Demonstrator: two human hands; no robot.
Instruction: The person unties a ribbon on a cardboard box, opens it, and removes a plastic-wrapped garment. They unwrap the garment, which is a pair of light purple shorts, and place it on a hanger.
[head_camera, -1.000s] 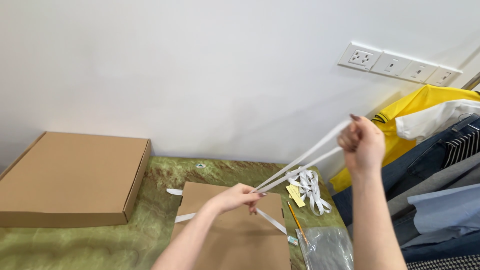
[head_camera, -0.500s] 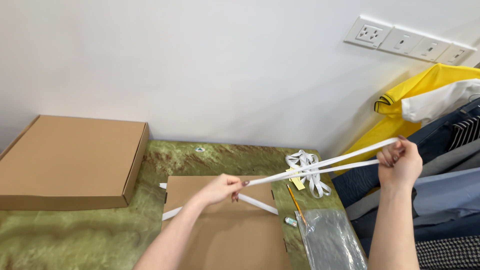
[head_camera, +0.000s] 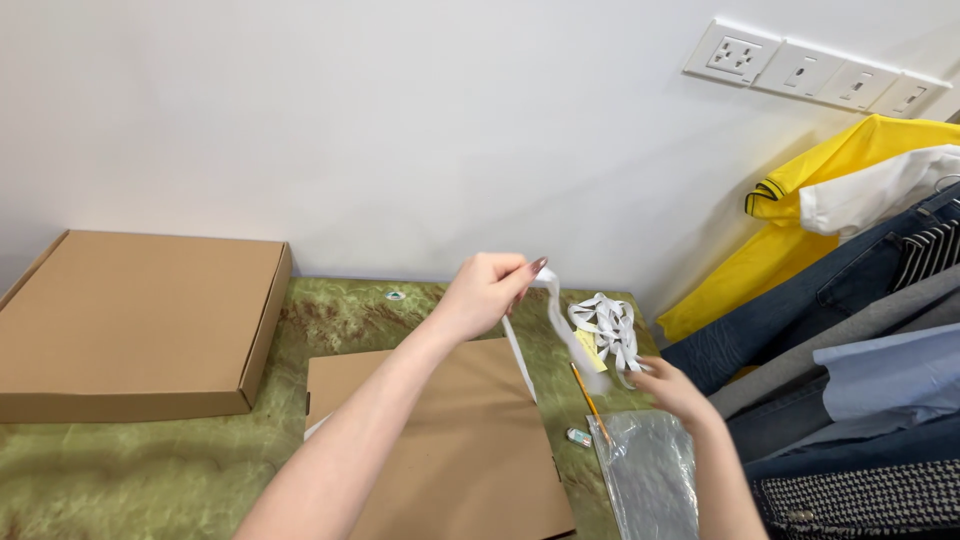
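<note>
Left hand (head_camera: 487, 292) is up above the table, fingers pinched shut on a white ribbon (head_camera: 560, 325) that loops down and blurs toward the right hand (head_camera: 672, 388), which sits lower, fingers loosely curled at the strip's other end; whether it truly grips there I cannot tell. Directly under the left forearm lies a flat cardboard sheet (head_camera: 450, 440), its far edge just below the pinch. Just beyond the right hand rests a tangle of white ribbon (head_camera: 605, 325), with a pencil (head_camera: 588, 400) and a clear plastic bag (head_camera: 650, 480) right beside it. Hanging clothes (head_camera: 840, 300) crowd the right hand's outer side; a closed cardboard box (head_camera: 140, 320) sits well apart past the left arm, bare green tabletop (head_camera: 120, 480) between
</note>
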